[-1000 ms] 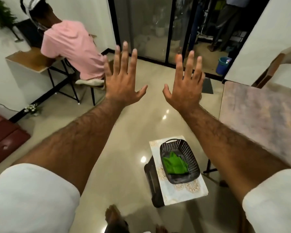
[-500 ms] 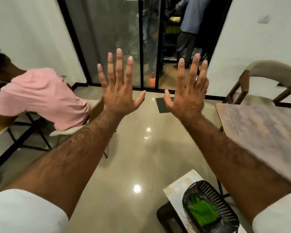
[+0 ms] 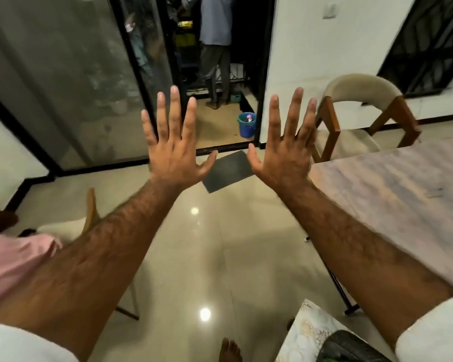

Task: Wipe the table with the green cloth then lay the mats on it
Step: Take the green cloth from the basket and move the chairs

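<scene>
Head view: both arms were stretched forward over the shiny floor, backs of the hands toward the camera.
Left hand (image 3: 174,150): raised with its fingers (image 3: 175,113) spread wide, holding nothing.
Right hand (image 3: 285,152): raised the same way, fingers splayed and empty, just left of the table's near corner.
Table (image 3: 392,189): a pale marbled top on the right side, bare in the part that showed, with a padded chair (image 3: 361,113) behind it.
Green cloth (image 3: 326,358): only a sliver of green showed at the bottom edge, inside a dark basket (image 3: 351,347) that sat on a patterned mat (image 3: 305,333) low on the right.
Step in hand: by my reading, none of the task proper had begun; neither hand touched the cloth or the table.
Next move: probably lowering a hand to the basket, which was well below and behind the raised hands, and pinching the cloth out before carrying it to the tabletop.
Mats: apart from the one under the basket, I could not tell where others lay.
</scene>
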A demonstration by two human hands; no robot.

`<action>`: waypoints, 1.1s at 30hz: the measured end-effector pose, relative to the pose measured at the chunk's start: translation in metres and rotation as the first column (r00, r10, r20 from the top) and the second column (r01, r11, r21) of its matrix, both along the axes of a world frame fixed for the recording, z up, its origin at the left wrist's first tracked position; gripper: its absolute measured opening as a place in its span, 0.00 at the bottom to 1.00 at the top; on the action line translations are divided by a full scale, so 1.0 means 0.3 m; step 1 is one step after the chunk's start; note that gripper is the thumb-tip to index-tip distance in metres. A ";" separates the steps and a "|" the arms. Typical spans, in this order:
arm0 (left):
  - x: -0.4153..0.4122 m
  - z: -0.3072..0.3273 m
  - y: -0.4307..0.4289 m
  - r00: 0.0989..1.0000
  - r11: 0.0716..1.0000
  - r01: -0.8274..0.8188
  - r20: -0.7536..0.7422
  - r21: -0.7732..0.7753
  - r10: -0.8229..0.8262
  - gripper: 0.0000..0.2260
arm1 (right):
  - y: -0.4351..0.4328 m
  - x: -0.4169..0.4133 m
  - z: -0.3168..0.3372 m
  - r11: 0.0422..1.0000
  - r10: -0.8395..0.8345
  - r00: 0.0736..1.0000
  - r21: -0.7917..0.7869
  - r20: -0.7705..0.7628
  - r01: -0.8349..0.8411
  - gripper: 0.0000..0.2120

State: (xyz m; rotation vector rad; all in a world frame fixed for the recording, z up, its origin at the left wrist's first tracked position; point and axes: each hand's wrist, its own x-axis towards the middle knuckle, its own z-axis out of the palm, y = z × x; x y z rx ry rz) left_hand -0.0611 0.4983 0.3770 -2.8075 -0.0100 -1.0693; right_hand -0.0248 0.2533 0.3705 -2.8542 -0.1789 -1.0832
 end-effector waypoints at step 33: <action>2.310 -0.214 -0.352 0.751 0.777 0.613 -0.199 -0.141 -0.629 0.54 | -0.244 1.676 -0.127 0.722 -0.680 0.710 0.000 -0.185 0.692 0.53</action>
